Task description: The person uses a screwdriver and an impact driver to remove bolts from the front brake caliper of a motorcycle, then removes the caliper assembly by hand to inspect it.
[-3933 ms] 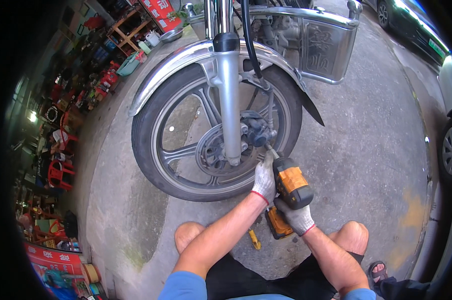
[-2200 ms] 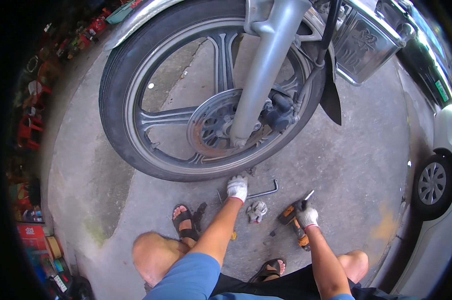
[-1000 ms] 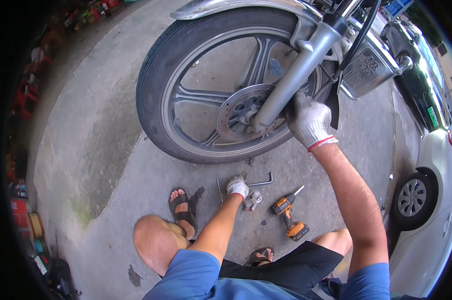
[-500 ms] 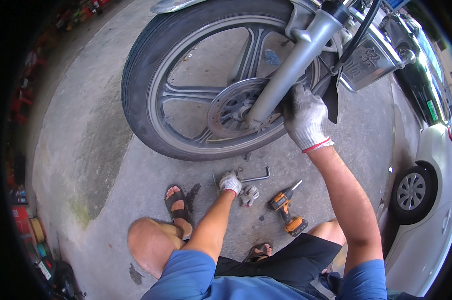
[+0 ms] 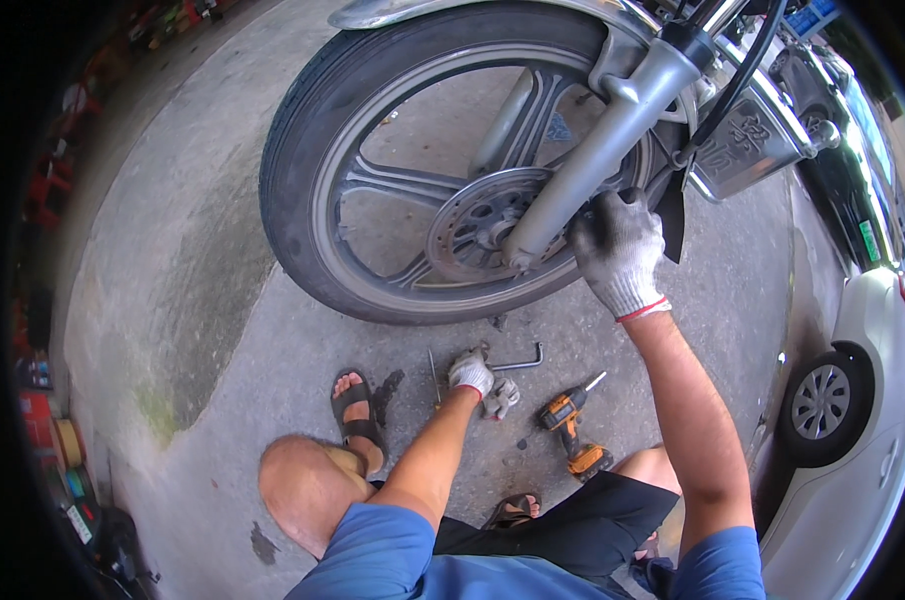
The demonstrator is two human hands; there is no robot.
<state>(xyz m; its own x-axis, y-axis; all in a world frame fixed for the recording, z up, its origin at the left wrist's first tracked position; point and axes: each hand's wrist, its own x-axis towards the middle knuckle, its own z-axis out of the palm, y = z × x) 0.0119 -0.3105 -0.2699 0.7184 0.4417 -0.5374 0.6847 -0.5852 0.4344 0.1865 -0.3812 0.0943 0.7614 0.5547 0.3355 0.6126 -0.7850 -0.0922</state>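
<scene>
My right hand (image 5: 623,252), in a white knit glove with a dark palm, is closed behind the lower fork leg (image 5: 601,150), beside the brake disc (image 5: 453,225). Its fingertips and whatever they grip are hidden. Low by the ground is my gloved left hand (image 5: 470,373), bunched with the fingers mostly out of sight. A small brownish piece (image 5: 485,350) shows at its fingertips, too small to name. Just right of that hand lies an L-shaped wrench (image 5: 519,363). A crumpled grey glove (image 5: 502,399) sits close below, and a thin rod (image 5: 434,376) is to its left.
The motorcycle's front wheel (image 5: 303,215) fills the upper middle. An orange and black cordless driver (image 5: 573,425) lies on the concrete between my legs and the wheel. My sandalled foot (image 5: 355,405) is left of my left hand. A white car (image 5: 853,400) stands at the right.
The wheel and fork sit slightly further right in the picture. My left hand has shifted a little right, toward the wrench. My right hand stays by the fork, turned slightly, its knuckles more curled.
</scene>
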